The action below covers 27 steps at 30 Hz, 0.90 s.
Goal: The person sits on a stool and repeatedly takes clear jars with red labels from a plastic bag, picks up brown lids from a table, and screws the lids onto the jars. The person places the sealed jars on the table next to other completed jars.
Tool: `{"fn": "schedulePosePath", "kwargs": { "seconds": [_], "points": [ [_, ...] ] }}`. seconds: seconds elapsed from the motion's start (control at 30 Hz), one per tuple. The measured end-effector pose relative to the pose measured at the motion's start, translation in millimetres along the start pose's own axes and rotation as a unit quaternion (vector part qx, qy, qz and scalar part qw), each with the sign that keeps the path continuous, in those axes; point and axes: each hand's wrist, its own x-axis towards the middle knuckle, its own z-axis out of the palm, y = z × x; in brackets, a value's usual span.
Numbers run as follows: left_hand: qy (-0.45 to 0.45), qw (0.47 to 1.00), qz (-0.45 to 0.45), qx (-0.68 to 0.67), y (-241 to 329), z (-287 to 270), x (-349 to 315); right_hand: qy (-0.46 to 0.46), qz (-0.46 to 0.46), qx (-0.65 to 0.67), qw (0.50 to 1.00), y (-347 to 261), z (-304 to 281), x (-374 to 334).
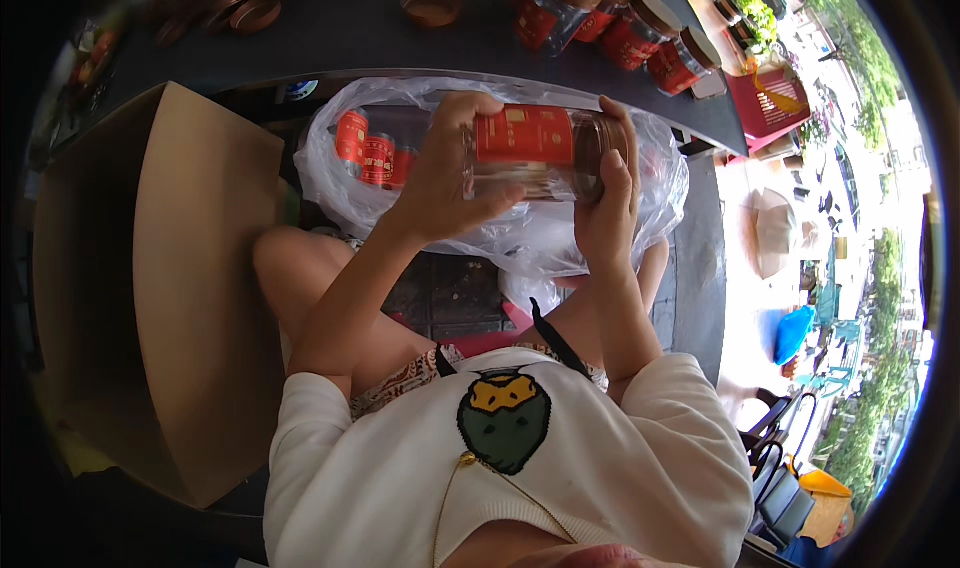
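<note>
A clear jar with a red label (525,135) lies sideways between my hands, above a plastic bag. My left hand (432,173) wraps its left end, thumb below and fingers above. My right hand (612,203) grips the other end, where a brown lid partly shows behind the fingers. How firmly the lid sits cannot be made out. Beneath, the translucent plastic bag (480,240) is spread open over my lap. Several more red-labelled jars (377,160) rest in its left part.
A tall open cardboard box (205,298) stands at my left. Across the dark table (340,28) ahead are several lidded jars (632,33), a single brown lid (431,7) and a pile of brown lids (250,13). A red basket (768,108) is at the far right.
</note>
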Motion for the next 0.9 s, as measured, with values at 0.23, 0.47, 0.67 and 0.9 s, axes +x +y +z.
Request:
{"fn": "schedulePosePath", "kwargs": {
  "seconds": [0.23,0.47,0.67,0.9],
  "points": [
    [-0.035,0.835,-0.487,-0.255,29,-1,10,-0.14,-0.423,-0.295,0.845,15,-47,6],
    [-0.132,0.924,0.189,0.304,15,17,17,0.024,0.293,0.165,0.942,10,-45,8],
    [-0.091,0.936,0.161,0.301,-21,39,-2,0.098,0.084,0.265,0.956,38,-36,1],
    [-0.128,0.976,0.039,0.171,1,26,11,0.066,0.005,0.149,0.987,36,-50,44]
  ]
}}
